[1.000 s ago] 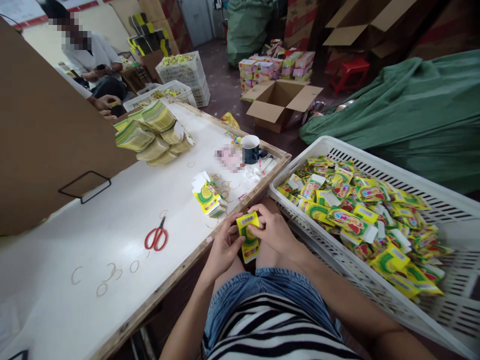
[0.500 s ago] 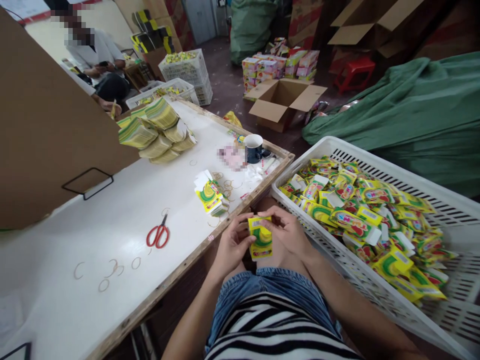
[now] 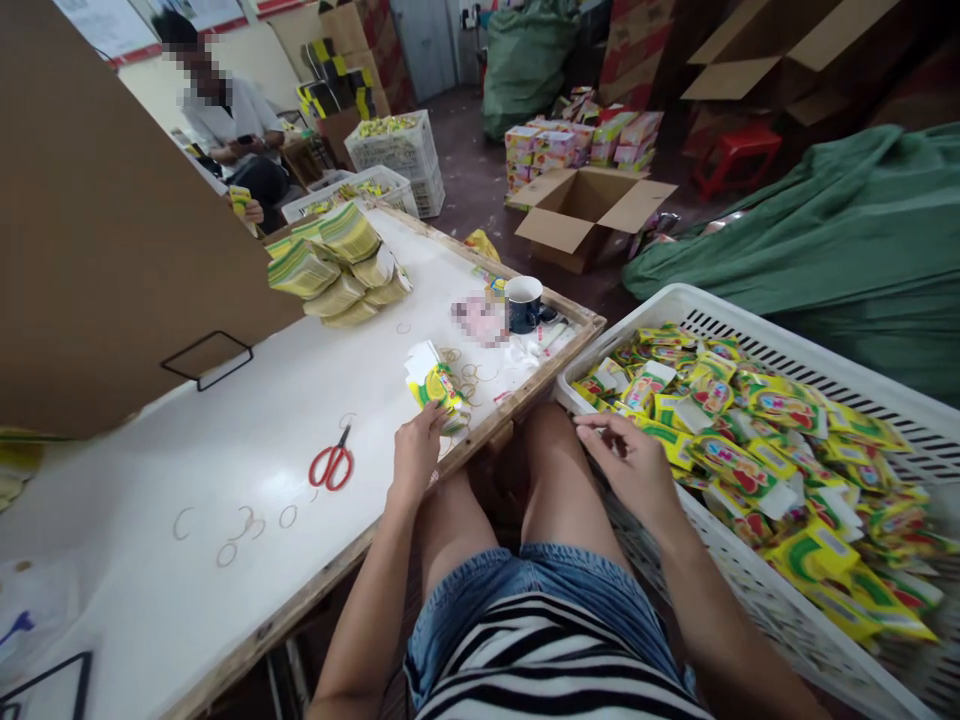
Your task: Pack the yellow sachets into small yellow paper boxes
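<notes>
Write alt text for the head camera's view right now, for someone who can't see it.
Seen from above, a left hand touches a small stack of yellow-green cartons on a white table; the right hand, apparently empty, hovers by a white crate heaped with yellow packets. Red-handled scissors and a dark mug sit on the table.

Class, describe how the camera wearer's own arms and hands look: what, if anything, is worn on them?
Both forearms are bare, with no sleeve, watch or bracelet in sight. The left hand and right hand wear no gloves, and no ring shows. The top has black and white stripes; its sleeves are out of view.
</notes>
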Tool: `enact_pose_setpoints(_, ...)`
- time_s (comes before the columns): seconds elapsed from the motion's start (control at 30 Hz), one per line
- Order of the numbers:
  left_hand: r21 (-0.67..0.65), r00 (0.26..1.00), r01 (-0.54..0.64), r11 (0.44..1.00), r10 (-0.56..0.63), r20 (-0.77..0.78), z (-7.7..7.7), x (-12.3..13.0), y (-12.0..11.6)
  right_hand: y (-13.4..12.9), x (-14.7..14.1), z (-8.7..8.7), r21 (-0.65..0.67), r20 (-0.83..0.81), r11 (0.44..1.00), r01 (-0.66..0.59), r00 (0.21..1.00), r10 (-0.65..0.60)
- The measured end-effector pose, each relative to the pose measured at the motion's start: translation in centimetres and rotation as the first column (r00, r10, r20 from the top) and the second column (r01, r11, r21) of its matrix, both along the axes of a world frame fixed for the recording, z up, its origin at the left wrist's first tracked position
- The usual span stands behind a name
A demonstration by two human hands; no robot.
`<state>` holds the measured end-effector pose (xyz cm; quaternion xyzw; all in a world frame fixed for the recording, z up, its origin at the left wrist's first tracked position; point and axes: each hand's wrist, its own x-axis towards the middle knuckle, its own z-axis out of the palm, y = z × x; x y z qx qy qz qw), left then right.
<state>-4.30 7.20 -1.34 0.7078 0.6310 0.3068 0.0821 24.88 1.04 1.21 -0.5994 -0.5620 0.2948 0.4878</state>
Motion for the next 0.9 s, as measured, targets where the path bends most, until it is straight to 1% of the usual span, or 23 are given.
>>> enact_pose_setpoints(0.07,0.069,0.999,-0.034,0.997,0.033,0.006,0.2,0.2,-1.1,0.1,-2.4,-0.1,-0.077,-0.167,0.993,-0.094,0.983,0.08)
enact_pose_setpoints(0.13,0.22,1.0,-0.011,0.975,0.007,0.019,0.5,0.9,-2.6,0.2,-4.5,-0.2,-0.122,-0.331,0.971,-0.206,0.931,0.156)
enact_pose_setpoints(0.17,0.345,0.998,0.051,0.937,-0.062,0.02,0.6,1.4,-3.5,0.2,-5.3,-0.3,-0.138,-0.405,0.958,-0.253,0.897,0.178)
enact_pose_setpoints(0.2,0.456,0.985,0.155,0.876,-0.172,-0.006,0.6,2.0,-4.5,0.2,-6.0,-0.5,-0.154,-0.47,0.948,-0.279,0.865,0.179)
enact_pose_setpoints(0.23,0.523,0.956,0.273,0.808,-0.29,-0.052,0.6,2.7,-5.4,0.1,-6.5,-0.7,-0.173,-0.522,0.942,-0.288,0.838,0.161)
enact_pose_setpoints(0.27,0.551,0.915,0.374,0.746,-0.394,-0.087,0.6,3.4,-6.2,0.1,-6.7,-1.0,-0.191,-0.56,0.941,-0.279,0.819,0.129)
enact_pose_setpoints(0.3,0.542,0.869,0.458,0.704,-0.483,-0.107,0.6,4.0,-6.9,-0.1,-6.8,-1.2,-0.204,-0.584,0.944,-0.258,0.807,0.094)
enact_pose_setpoints(0.33,0.52,0.824,0.522,0.677,-0.557,-0.102,0.5,4.6,-7.4,-0.3,-6.7,-1.4,-0.209,-0.596,0.95,-0.234,0.801,0.066)
enact_pose_setpoints(0.37,0.493,0.789,0.557,0.669,-0.611,-0.064,0.5,5.1,-7.8,-0.5,-6.5,-1.5,-0.206,-0.597,0.956,-0.208,0.801,0.046)
enact_pose_setpoints(0.4,0.47,0.773,0.557,0.685,-0.635,0.008,0.5,5.5,-8.0,-0.7,-6.2,-1.5,-0.195,-0.59,0.963,-0.188,0.807,0.038)
enact_pose_setpoints(0.43,0.455,0.774,0.515,0.726,-0.623,0.118,0.5,5.7,-8.0,-1.0,-6.0,-1.5,-0.178,-0.582,0.969,-0.173,0.812,0.038)
enact_pose_setpoints(0.47,0.435,0.775,0.433,0.79,-0.572,0.267,0.6,5.9,-7.9,-1.2,-5.8,-1.5,-0.162,-0.577,0.974,-0.161,0.816,0.039)
enact_pose_setpoints(0.5,0.387,0.753,0.331,0.86,-0.488,0.44,0.8,6.0,-7.6,-1.4,-5.7,-1.4,-0.151,-0.578,0.976,-0.154,0.815,0.04)
enact_pose_setpoints(0.53,0.302,0.693,0.248,0.92,-0.386,0.609,1.0,6.0,-7.3,-1.6,-5.7,-1.3,-0.144,-0.586,0.978,-0.153,0.81,0.041)
enact_pose_setpoints(0.57,0.19,0.598,0.217,0.957,-0.285,0.75,1.3,6.0,-6.9,-1.7,-5.8,-1.3,-0.139,-0.6,0.978,-0.157,0.799,0.043)
enact_pose_setpoints(0.6,0.076,0.488,0.251,0.965,-0.194,0.851,1.7,6.0,-6.6,-1.8,-6.0,-1.3,-0.135,-0.617,0.977,-0.166,0.785,0.048)
enact_pose_setpoints(0.63,-0.021,0.385,0.337,0.941,-0.117,0.915,2.0,6.0,-6.3,-1.8,-6.3,-1.3,-0.133,-0.632,0.975,-0.178,0.773,0.055)
enact_pose_setpoints(0.67,-0.088,0.304,0.439,0.894,-0.055,0.951,2.4,5.9,-6.1,-1.8,-6.5,-1.4,-0.131,-0.645,0.972,-0.198,0.761,0.068)
enact_pose_setpoints(0.73,-0.146,0.195,0.579,0.802,0.038,0.98,2.8,6.0,-5.9,-1.8,-7.0,-1.6,-0.126,-0.665,0.963,-0.239,0.74,0.097)
enact_pose_setpoints(0.77,-0.155,0.161,0.607,0.78,0.07,0.984,3.0,6.0,-6.0,-1.8,-7.1,-1.7,-0.124,-0.67,0.959,-0.254,0.734,0.108)
enact_pose_setpoints(0.8,-0.157,0.139,0.614,0.773,0.089,0.986,3.1,6.1,-6.1,-1.7,-7.1,-1.8,-0.123,-0.672,0.957,-0.262,0.732,0.114)
enact_pose_setpoints(0.83,-0.157,0.127,0.613,0.774,0.1,0.987,3.2,6.2,-6.2,-1.7,-7.1,-1.9,-0.125,-0.67,0.956,-0.264,0.733,0.115)
enact_pose_setpoints(0.9,-0.161,0.13,0.605,0.78,0.103,0.986,3.1,6.5,-6.3,-1.7,-7.0,-1.8,-0.132,-0.661,0.956,-0.262,0.742,0.112)
